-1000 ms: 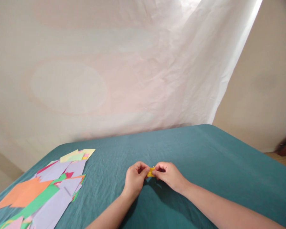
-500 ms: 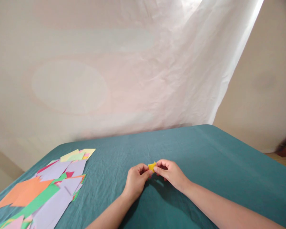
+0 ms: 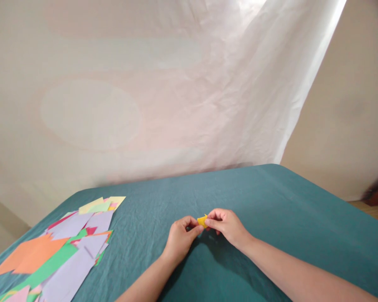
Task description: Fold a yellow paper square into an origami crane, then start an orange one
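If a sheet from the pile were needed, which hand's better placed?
Left hand, probably: it's nearer the paper pile, and the right hand also pinches the yellow piece, so could likely hold it alone.

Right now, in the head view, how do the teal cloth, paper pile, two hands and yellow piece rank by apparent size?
1. Teal cloth
2. Paper pile
3. Left hand and right hand: too alike to rank
4. Yellow piece, partly covered
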Demonstrator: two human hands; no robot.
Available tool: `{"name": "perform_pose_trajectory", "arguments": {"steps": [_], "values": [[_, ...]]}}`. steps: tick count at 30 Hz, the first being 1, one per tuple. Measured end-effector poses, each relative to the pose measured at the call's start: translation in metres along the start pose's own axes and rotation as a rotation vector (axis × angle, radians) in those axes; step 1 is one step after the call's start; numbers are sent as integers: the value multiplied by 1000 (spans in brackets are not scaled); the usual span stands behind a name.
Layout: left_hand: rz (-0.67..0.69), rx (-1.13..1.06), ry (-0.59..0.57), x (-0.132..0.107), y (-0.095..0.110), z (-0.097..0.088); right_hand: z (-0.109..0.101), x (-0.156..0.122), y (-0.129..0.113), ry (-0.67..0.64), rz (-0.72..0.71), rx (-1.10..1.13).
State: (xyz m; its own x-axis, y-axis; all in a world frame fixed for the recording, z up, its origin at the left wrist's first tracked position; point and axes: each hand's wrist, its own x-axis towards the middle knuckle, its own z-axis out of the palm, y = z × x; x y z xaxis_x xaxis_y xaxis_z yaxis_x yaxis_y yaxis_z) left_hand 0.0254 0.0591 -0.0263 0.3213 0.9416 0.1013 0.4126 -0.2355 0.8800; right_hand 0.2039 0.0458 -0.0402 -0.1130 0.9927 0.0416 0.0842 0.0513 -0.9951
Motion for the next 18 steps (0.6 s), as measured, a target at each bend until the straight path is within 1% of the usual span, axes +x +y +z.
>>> {"name": "perform_pose_trajectory", "arguments": {"steps": [3,8,11,14,18], "values": [[39,97,6,-2,4,-1,1,-1,-4,3,-16,-41],[35,203,85,-3,8,-3,2,-1,-5,-17,-3,-42],[34,208,94,-2,7,-4,1,-1,-3,-20,-1,-19],[33,182,59,-1,5,-5,0,-1,-3,-7,8,-6],[60,104,34,0,4,-6,0,-2,-2,-14,7,-62]]}}
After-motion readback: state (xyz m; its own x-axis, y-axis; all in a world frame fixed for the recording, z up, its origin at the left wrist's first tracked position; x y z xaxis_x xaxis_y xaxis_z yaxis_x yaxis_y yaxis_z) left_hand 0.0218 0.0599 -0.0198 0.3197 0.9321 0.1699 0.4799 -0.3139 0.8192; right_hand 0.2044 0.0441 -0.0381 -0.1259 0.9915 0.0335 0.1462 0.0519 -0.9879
